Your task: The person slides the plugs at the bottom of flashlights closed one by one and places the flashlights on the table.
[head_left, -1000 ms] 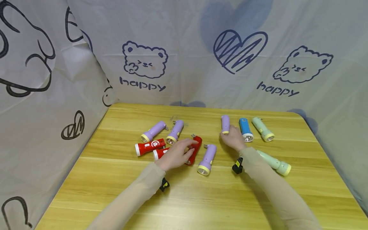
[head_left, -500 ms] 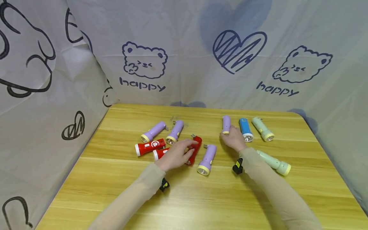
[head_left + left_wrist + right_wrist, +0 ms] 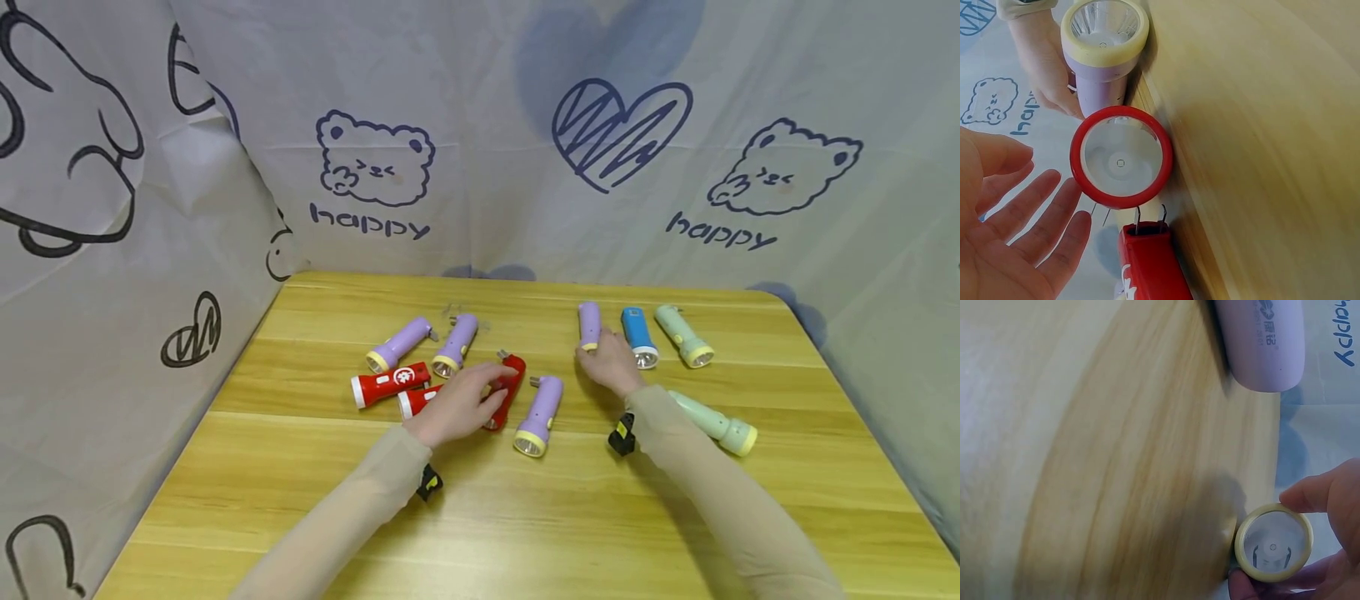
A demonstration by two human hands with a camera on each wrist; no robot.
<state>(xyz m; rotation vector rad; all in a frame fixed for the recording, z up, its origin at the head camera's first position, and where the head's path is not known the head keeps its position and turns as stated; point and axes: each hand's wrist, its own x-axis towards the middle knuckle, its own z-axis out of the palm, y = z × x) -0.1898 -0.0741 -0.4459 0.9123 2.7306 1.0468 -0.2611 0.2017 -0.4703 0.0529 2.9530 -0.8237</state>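
Note:
My left hand [image 3: 456, 403] is over a red flashlight [image 3: 516, 368] lying mid-table. In the left wrist view its fingers are relaxed and spread beside that flashlight's red-rimmed lens [image 3: 1120, 164], fingertips close to the rim; firm contact cannot be made out. Farther back, my right hand [image 3: 612, 365] pinches the head of a purple flashlight [image 3: 589, 323]. Thumb and fingers sit on opposite sides of its yellow-rimmed lens [image 3: 1274, 545] in the right wrist view. Another purple flashlight [image 3: 542, 415] lies between the hands. A red flashlight [image 3: 416, 402] is partly hidden behind my left hand.
Left of centre lie two purple flashlights [image 3: 402, 343] and a red flashlight [image 3: 390, 382]. A blue flashlight [image 3: 638, 333] and a pale green flashlight [image 3: 682, 335] lie right of my right hand. Another green flashlight [image 3: 718, 427] is partly under the right forearm. Printed cloth [image 3: 495, 183] borders the table.

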